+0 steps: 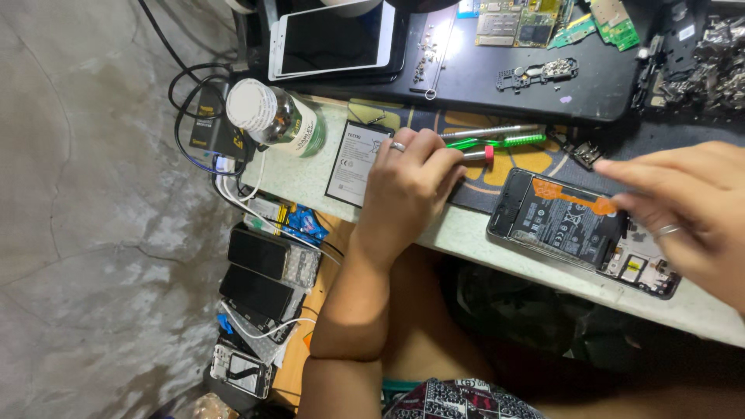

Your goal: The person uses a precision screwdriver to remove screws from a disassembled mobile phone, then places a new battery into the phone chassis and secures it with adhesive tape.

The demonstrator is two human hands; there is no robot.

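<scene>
right hand (683, 209) fingertips touch opened phone (578, 233).

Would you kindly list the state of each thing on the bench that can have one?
Opened phone: back cover off, battery and orange flex exposed.
White phone: screen dark.
Bottle: lying on its side, white cap on.
Loose battery: lying flat, out of any phone.
Left hand: fingers curled around a red-tipped tool.
Right hand: fingers over the opened phone; grip unclear.
</scene>
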